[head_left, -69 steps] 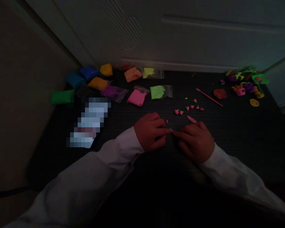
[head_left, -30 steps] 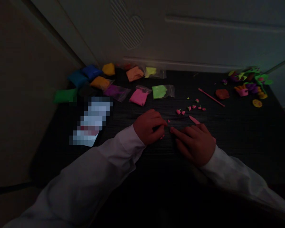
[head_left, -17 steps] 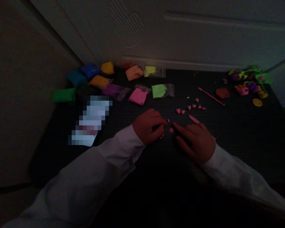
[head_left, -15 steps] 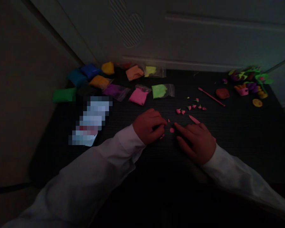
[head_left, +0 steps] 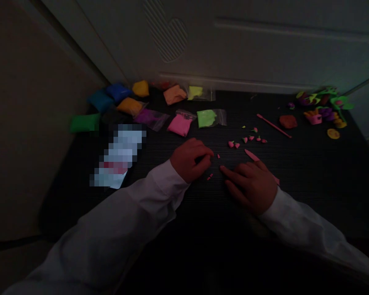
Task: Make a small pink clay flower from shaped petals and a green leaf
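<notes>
My right hand (head_left: 252, 186) reaches in with index finger and thumb stretched out and the other fingers bent. Its index fingertip presses on the table where a flat pink clay disc lay, now covered. Under that hand lies a pink plastic clay knife (head_left: 251, 155), its middle hidden by my fingers. My left hand (head_left: 191, 160) rests curled to the left, with a small gap between thumb and index fingertip and nothing visible in it. A tiny pink clay piece (head_left: 219, 156) lies between the hands. More pink bits (head_left: 209, 177) are just below my left fingers.
Several tiny strawberry-like clay pieces (head_left: 245, 140) lie beyond my right hand. Behind them are a pink stick tool (head_left: 273, 125) and a reddish-brown lump (head_left: 288, 121). Clay packets, including a pink one (head_left: 180, 124), line the back left, near a phone (head_left: 118, 155). Finished clay figures (head_left: 313, 118) stand back right.
My right index finger has moved left and down onto the pink disc, covering it. My left hand has drawn slightly left, away from the small pink piece.
</notes>
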`<state>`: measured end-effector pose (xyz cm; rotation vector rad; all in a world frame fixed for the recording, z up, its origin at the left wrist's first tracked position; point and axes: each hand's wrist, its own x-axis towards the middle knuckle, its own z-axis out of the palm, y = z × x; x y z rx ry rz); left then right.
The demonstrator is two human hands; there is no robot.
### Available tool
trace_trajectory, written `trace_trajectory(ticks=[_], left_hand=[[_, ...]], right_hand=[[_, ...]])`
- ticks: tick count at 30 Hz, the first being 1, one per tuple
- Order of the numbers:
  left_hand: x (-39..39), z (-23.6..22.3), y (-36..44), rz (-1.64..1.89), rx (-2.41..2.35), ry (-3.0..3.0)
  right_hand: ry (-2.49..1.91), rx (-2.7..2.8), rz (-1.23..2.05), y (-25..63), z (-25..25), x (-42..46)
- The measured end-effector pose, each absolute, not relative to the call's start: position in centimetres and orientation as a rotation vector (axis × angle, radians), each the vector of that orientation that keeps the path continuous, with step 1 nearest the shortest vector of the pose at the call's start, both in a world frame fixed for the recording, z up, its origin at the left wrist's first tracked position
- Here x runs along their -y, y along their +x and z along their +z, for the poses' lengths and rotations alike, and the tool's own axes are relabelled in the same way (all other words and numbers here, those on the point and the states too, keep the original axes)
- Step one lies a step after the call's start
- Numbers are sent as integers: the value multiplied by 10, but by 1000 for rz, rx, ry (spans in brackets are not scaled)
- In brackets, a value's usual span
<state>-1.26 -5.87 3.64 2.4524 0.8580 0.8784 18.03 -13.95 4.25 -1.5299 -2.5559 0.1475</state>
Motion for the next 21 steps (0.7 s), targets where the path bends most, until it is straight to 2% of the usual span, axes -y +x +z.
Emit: trace_trajectory(ticks=[21], left_hand=[[58, 37, -13, 854, -941, 2397]], right_hand=[[-1574, 2609, 49, 176, 44, 142]])
